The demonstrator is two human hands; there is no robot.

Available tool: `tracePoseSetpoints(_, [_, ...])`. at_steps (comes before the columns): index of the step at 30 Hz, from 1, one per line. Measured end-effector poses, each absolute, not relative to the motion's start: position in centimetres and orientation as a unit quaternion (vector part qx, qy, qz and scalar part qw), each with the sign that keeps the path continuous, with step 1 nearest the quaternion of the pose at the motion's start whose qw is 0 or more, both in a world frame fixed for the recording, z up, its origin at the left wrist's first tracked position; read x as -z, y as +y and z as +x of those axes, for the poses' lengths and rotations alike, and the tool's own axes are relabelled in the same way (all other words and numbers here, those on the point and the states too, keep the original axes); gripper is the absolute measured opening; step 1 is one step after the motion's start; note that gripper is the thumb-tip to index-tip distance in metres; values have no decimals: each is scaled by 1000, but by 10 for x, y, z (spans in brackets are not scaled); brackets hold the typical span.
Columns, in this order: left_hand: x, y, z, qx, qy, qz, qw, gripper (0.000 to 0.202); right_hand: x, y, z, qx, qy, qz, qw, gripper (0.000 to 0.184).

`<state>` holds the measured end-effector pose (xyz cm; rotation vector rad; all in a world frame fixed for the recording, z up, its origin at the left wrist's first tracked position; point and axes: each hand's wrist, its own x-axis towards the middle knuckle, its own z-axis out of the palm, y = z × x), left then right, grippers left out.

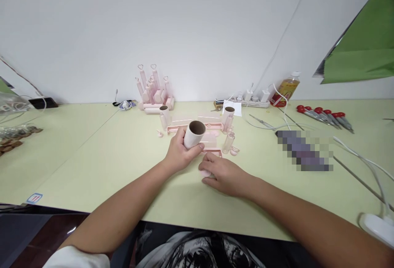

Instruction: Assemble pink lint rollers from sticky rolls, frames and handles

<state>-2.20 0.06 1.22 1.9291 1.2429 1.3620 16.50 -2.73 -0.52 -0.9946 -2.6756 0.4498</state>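
Note:
My left hand (180,150) is closed round a pale pink tube (193,134), tilted so its dark open end faces me. My right hand (224,174) rests on the pale green table (123,157) just right of it, fingers curled over a small pink piece (205,173) that is mostly hidden. Behind the hands lie flat pink tray parts (197,122), two more upright pink tubes (164,114) (228,114) and small clear bottles (228,141).
A pink castle-like assembly (153,89) stands at the back by the white wall. Red-handled screwdrivers (323,116), a power strip (252,99), a drink bottle (286,89) and white cables (369,165) lie to the right. Clutter sits at the far left.

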Motion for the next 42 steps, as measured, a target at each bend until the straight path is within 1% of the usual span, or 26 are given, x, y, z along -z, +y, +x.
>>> tracePoseSetpoints(5, [-10, 0, -22, -489, 431, 724, 228, 38, 4, -29, 162, -140, -928, -332, 92, 11])
tracePoseSetpoints(8, [-11, -1, -22, -482, 428, 731, 224, 34, 1, -31, 164, -145, -925, -341, 82, 6])
tracePoseSetpoints(10, [-12, -1, -21, -481, 424, 734, 224, 32, 0, -31, 166, -154, -922, -345, 89, 2])
tracePoseSetpoints(14, [-10, -1, -22, -476, 422, 738, 225, 32, -2, -30, 169, -186, -913, -335, 140, 8])
tracePoseSetpoints(16, [-9, 0, -23, -474, 418, 741, 225, 33, -4, -29, 170, -198, -904, -320, 200, 11])
tracePoseSetpoints(17, [-9, 1, -24, -470, 414, 745, 228, 33, -7, -28, 171, -201, -895, -312, 249, 13])
tracePoseSetpoints(19, [-10, 1, -26, -453, 396, 763, 236, 34, -12, -29, 174, -189, -853, -297, 384, 13])
tracePoseSetpoints(21, [-13, 0, -28, -416, 366, 796, 245, 35, -18, -31, 177, -165, -786, -284, 523, 9])
tracePoseSetpoints(22, [-14, -1, -28, -390, 351, 814, 250, 37, -20, -31, 179, -158, -754, -276, 576, 7])
tracePoseSetpoints(24, [-17, -4, -28, -336, 335, 843, 253, 40, -23, -33, 181, -164, -711, -261, 632, 12])
tracePoseSetpoints(26, [-19, -9, -26, -292, 338, 860, 248, 41, -23, -35, 181, -189, -706, -250, 635, 16])
tracePoseSetpoints(29, [-20, -13, -23, -262, 353, 866, 237, 41, -19, -36, 180, -222, -730, -239, 600, 17])
tracePoseSetpoints(37, [-16, -12, -21, -272, 353, 860, 246, 43, -15, -36, 180, -262, -740, -232, 574, 17])
tracePoseSetpoints(42, [-15, -12, -21, -285, 347, 857, 253, 44, -12, -35, 180, -247, -755, -246, 555, 17])
